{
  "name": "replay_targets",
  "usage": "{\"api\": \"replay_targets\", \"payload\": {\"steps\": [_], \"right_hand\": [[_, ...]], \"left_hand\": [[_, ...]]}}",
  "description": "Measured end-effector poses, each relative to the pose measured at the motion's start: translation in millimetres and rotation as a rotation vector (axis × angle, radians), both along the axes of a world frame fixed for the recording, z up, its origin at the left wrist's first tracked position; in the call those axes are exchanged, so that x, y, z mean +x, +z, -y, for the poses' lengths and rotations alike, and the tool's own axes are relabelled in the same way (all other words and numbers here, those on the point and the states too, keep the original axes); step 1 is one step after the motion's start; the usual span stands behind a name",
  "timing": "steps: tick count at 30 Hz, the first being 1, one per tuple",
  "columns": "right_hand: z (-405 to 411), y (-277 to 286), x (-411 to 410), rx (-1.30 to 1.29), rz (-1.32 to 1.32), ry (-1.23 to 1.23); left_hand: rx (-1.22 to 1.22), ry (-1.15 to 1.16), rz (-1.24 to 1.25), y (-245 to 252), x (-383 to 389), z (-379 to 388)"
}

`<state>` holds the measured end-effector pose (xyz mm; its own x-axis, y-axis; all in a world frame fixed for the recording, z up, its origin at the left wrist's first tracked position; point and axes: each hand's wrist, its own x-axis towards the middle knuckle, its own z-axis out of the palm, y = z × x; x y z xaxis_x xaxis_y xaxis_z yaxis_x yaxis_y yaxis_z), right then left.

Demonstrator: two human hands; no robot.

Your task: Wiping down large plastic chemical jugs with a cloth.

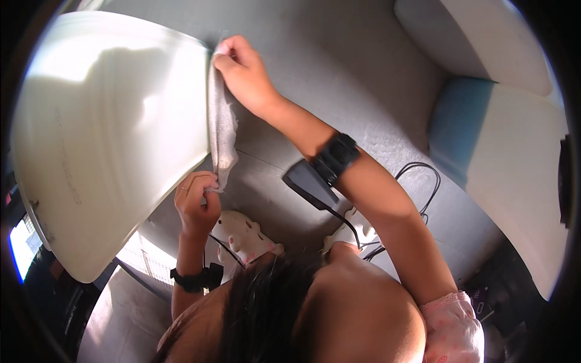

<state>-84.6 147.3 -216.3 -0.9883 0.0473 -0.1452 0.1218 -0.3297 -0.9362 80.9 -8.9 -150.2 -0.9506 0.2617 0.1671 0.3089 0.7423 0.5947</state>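
Observation:
A pale grey cloth (222, 122) is stretched between my two hands, hanging along the edge of a large white panel (136, 118). The cloth's far end is pinched in the fingers of my right hand (243, 72), beside the panel's far corner. My left hand (197, 199) grips the near end, just beyond the panel's near edge. A ring is on one left finger. Both arms wear black straps; the right one carries a black device (313, 183) with a cable.
A white and blue surface (460, 127) stands at the right. Two light slippers with animal shapes (240, 231) are on my feet. Black cables (420, 165) lie on the grey floor (313, 86). A pale rounded surface (122, 317) is at the lower left.

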Motion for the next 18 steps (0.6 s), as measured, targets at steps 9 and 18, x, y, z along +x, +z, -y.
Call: {"api": "replay_targets", "payload": {"steps": [9, 18], "right_hand": [[37.0, 35.5, 120.3, 0.030, -0.265, 0.127], [25.4, 24.7, -6.0, -0.010, -0.122, -0.068]], "left_hand": [[-0.115, -0.001, -0.199, -7.9, -4.3, 0.9], [-0.077, -0.040, -0.218, 2.3, -10.6, -4.8]]}}
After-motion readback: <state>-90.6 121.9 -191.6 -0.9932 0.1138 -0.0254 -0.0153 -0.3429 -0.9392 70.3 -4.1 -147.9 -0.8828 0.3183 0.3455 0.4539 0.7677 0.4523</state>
